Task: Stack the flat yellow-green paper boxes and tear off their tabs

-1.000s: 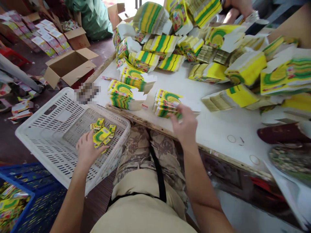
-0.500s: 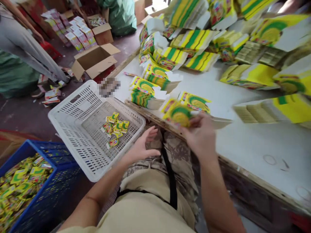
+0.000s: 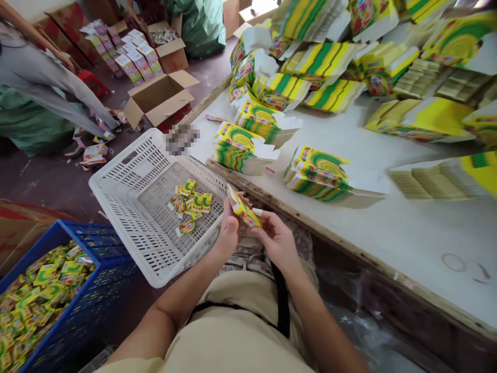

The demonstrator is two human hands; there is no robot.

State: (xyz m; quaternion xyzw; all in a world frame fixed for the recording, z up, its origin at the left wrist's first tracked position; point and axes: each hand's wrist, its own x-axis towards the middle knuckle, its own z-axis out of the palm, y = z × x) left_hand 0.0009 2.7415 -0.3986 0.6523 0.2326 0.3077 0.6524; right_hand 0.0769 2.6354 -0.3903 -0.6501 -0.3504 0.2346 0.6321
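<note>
Over my lap, both hands hold a small yellow-and-green printed carton (image 3: 244, 210), tilted with a narrow side facing up. My left hand (image 3: 227, 233) is closed around its far left end, with fingertips showing behind it. My right hand (image 3: 278, 239) pinches the near right end between thumb and fingers, and one finger has a white wrap. Left of the hands, a white plastic crate (image 3: 153, 275) holds several small yellow packets (image 3: 194, 202). A stack of flattened cartons (image 3: 316, 173) lies on the white table (image 3: 388, 233) to the right.
More carton stacks (image 3: 236, 147) and piles crowd the table's far side. A blue crate (image 3: 112, 264) full of packets stands at lower left. Beyond are an open cardboard box (image 3: 163, 101), green sacks (image 3: 202, 28) and a standing person (image 3: 50, 77). The table's wooden edge (image 3: 310, 220) runs beside my lap.
My right hand has brought the carton from above the table stack left to my lap. My left hand, open before, has closed on it. The view has shifted slightly.
</note>
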